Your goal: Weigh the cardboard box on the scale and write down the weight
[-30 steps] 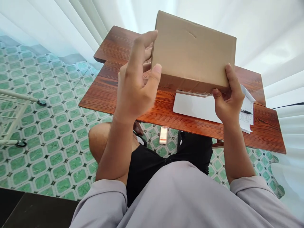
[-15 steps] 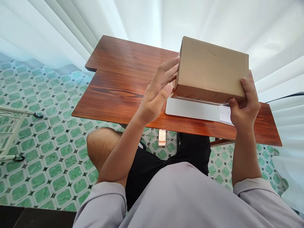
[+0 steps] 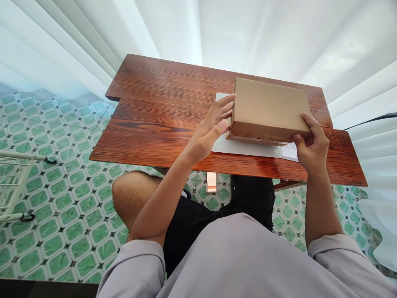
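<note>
A plain brown cardboard box (image 3: 268, 108) rests low over a white flat pad (image 3: 245, 147) on the red-brown wooden table (image 3: 161, 120). My left hand (image 3: 212, 128) lies against the box's left side, fingers stretched out and thumb at the lower left corner. My right hand (image 3: 312, 142) grips the box's lower right corner, thumb on the front face and fingers curled round the edge. A printed paper sheet (image 3: 290, 151) peeks out from under the box beside my right hand.
White curtains (image 3: 217, 33) hang behind the table. Green patterned floor tiles (image 3: 62, 174) lie to the left, with a white wire rack on casters (image 3: 15, 182) at the far left. A small white and orange item (image 3: 211, 182) lies on the floor under the table.
The box came down from in front of my face to the pad on the table. Both hands followed it forward and down, and my left hand closed in on its left side.
</note>
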A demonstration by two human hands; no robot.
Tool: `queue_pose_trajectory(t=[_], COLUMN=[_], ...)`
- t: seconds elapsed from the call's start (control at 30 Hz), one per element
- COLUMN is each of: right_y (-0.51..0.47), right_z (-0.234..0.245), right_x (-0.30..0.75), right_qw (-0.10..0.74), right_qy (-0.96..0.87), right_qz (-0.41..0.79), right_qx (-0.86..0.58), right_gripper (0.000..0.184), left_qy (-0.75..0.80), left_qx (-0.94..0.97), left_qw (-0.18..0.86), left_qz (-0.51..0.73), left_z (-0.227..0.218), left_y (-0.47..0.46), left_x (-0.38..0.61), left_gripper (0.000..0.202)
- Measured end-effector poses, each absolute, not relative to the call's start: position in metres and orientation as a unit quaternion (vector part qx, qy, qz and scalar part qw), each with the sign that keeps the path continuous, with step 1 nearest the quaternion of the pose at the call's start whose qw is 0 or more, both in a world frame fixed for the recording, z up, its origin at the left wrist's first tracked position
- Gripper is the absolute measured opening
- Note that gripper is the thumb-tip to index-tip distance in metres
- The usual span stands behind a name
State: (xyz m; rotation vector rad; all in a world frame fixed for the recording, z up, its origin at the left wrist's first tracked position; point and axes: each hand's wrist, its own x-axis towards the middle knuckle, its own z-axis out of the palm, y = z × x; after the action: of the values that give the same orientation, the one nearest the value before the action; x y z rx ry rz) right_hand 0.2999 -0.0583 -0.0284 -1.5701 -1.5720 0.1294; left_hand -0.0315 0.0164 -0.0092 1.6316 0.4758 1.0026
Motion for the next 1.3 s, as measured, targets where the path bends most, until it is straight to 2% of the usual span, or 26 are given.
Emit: queue_pose_trajectory(t=[0.4,0.6,0.8,1.17,1.3], right_y=[-0.06,-0.057,-0.057,-0.066,-0.067], right_z=[-0.028,-0.032,-0.032,-0.018,-0.014], right_x=[0.299,0.301,0.3,0.299,0.307], right_qw=[0.406,0.446,0.446,0.362,0.345], right_qy=[-0.633,-0.651,-0.653,-0.68,-0.685], right_qz=[0.065,0.073,0.075,0.081,0.058], right_qx=[-0.656,-0.61,-0.608,-0.632,-0.639], right_gripper=[0.058,0.062,0.061,0.064,0.073], left_qy=[0.225,0.237,0.234,0.268,0.301], left_qx=[0.699,0.709,0.709,0.719,0.736], left_qw=[0.542,0.53,0.526,0.489,0.422], left_qz=[0.409,0.401,0.408,0.414,0.435], left_z=[-0.016,-0.015,-0.014,-0.014,-0.008], left_y=[0.019,0.016,0.018,0.02,0.017], left_x=[-0.031,-0.032,-0.03,-0.029,-0.029], left_gripper=[0.06,0.058,0.058,0.056,0.052])
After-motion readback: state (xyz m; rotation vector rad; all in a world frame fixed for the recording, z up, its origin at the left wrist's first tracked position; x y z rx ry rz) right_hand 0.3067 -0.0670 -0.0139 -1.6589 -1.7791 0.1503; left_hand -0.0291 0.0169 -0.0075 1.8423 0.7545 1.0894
